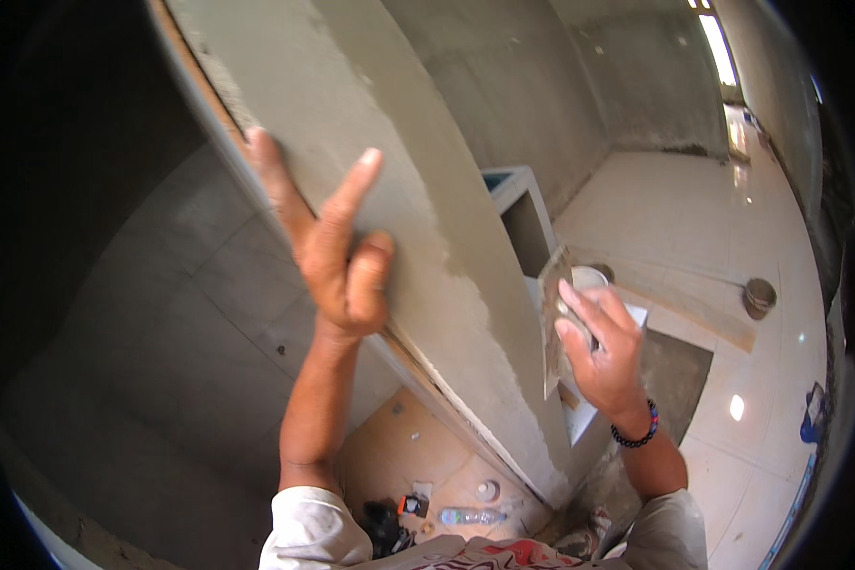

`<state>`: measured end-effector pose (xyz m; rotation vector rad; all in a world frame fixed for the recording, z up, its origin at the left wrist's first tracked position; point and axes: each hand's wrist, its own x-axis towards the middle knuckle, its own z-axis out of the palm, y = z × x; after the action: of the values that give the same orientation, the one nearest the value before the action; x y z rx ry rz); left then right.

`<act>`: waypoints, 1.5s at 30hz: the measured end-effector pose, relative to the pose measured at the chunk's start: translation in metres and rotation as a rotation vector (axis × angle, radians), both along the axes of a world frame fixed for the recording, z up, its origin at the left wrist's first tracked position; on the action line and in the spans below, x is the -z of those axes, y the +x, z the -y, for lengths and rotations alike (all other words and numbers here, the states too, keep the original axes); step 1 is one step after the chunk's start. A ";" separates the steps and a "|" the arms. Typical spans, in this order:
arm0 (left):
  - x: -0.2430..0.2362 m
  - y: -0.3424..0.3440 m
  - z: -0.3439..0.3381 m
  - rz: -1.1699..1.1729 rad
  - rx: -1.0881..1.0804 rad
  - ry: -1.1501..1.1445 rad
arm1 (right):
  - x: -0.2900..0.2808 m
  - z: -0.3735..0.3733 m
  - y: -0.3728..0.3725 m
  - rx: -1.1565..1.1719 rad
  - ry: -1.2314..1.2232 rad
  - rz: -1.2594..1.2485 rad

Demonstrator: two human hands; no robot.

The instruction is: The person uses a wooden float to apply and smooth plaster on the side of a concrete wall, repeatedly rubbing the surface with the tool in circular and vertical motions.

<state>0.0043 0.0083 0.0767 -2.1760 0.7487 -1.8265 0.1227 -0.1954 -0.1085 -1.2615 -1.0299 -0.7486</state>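
Fingers of left hand (337, 256) spread on plastered wall edge (418, 190); right hand (598, 347) grips trowel (553, 323)

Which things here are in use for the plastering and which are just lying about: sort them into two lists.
In use:
left hand pressed on the grey plastered wall edge
right hand gripping a plaster-caked trowel

Lying about:
clear plastic bottle on the floor
round bucket on the pale tiles
blue-rimmed box by the wall
white cup behind the trowel; use unclear
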 end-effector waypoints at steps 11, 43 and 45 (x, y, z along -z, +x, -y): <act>0.004 0.001 -0.003 0.000 0.065 -0.058 | -0.209 -0.026 0.007 0.157 0.056 0.300; 0.003 -0.001 -0.007 0.014 0.070 -0.077 | -0.057 0.042 0.001 0.023 0.052 0.006; 0.002 0.003 -0.005 0.012 0.074 -0.072 | -0.054 0.040 -0.015 0.171 0.070 -0.010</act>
<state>0.0076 0.0135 0.0747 -2.2075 0.7826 -1.9293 0.1077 -0.2355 -0.0543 -1.3020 -0.8880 -0.9006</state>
